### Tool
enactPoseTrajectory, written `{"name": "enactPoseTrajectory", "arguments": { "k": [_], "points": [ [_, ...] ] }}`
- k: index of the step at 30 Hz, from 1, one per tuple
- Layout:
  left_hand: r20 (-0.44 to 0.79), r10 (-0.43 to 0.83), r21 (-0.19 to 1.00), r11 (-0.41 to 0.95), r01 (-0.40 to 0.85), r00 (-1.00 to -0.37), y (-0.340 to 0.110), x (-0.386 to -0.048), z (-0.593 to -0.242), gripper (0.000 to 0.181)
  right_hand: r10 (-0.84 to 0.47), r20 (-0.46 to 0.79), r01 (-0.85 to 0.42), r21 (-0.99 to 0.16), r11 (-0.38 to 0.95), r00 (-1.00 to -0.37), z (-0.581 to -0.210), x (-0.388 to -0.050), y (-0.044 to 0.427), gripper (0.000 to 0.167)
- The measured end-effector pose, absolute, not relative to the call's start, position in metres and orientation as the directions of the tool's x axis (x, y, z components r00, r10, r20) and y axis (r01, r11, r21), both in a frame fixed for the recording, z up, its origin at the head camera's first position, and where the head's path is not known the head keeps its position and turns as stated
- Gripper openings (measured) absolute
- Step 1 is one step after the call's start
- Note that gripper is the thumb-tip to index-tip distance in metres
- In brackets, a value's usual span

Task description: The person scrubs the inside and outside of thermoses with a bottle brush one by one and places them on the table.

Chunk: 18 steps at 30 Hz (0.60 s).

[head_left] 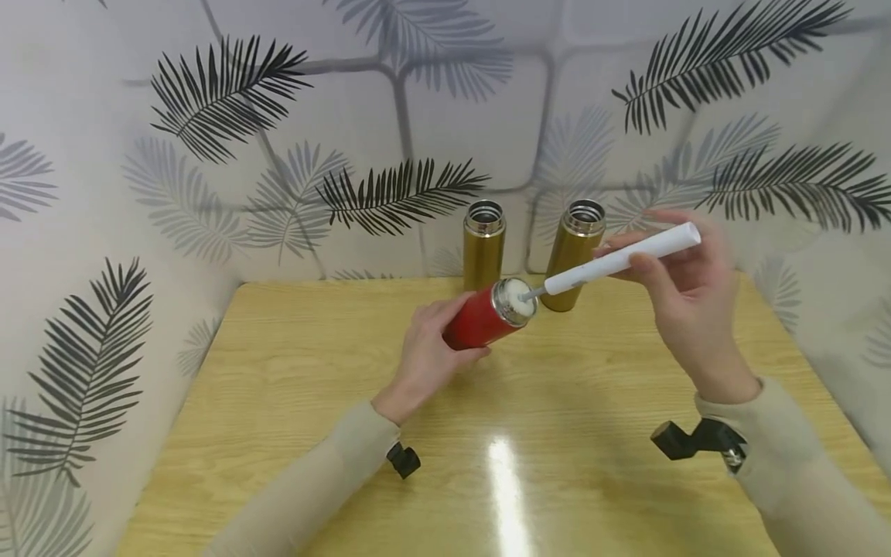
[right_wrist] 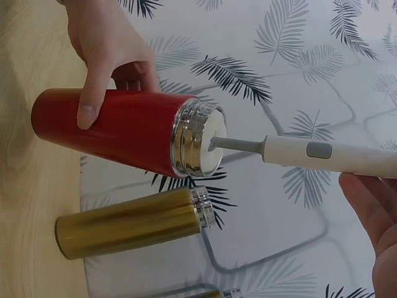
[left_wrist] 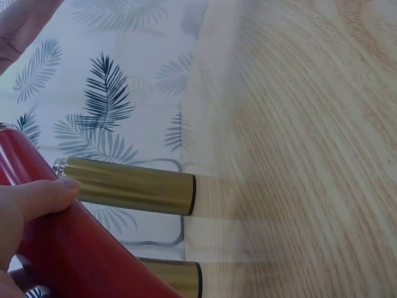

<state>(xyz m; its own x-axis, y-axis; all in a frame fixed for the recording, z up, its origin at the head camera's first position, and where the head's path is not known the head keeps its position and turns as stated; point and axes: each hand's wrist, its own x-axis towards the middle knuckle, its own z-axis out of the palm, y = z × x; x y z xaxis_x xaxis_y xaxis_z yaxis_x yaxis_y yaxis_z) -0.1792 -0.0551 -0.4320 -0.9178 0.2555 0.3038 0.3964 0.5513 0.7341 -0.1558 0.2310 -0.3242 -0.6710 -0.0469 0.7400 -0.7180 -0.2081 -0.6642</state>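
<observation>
My left hand (head_left: pixel 433 344) grips a red thermos flask (right_wrist: pixel 133 129) round its body and holds it tilted above the table. Its steel mouth, turned toward the right hand, is filled by a white spongy head (right_wrist: pixel 214 141). From that head a grey shaft (right_wrist: pixel 239 144) runs to the white handle of a bottle brush (head_left: pixel 619 260). Between thumb and fingers my right hand (head_left: pixel 696 298) pinches this handle, which has a grey oval button-like patch. How far the head reaches inside the flask is hidden.
Two gold thermos flasks without lids, one on the left (head_left: pixel 482 255) and one on the right (head_left: pixel 567 259), stand upright at the table's back edge. Behind them rises a wall (head_left: pixel 348 116) with a feather-leaf pattern. The wooden table (head_left: pixel 292 371) spreads out below the hands.
</observation>
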Motion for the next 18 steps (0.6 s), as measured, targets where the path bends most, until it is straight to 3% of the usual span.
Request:
{"name": "enactPoseTrajectory", "arguments": {
  "k": [3,10,18],
  "points": [
    [0.322,0.246,0.72,0.563,0.406,-0.914,-0.057,-0.18,-0.43,0.076,-0.013,0.74,-0.719,-0.657,-0.225,-0.672,-0.321,-0.155,0.233,0.026],
    [0.315,0.252,0.706,0.582,0.403,-0.915,-0.058,-0.178,-0.429,0.076,-0.1,0.652,-0.64,-0.757,-0.131,-0.751,-0.323,-0.156,0.234,0.017],
    [0.377,0.338,0.66,0.556,0.506,-0.862,-0.036,-0.176,-0.411,0.077,-0.191,0.722,-0.742,-0.667,0.063,-0.665,-0.343,-0.159,0.218,0.021]
  ]
}}
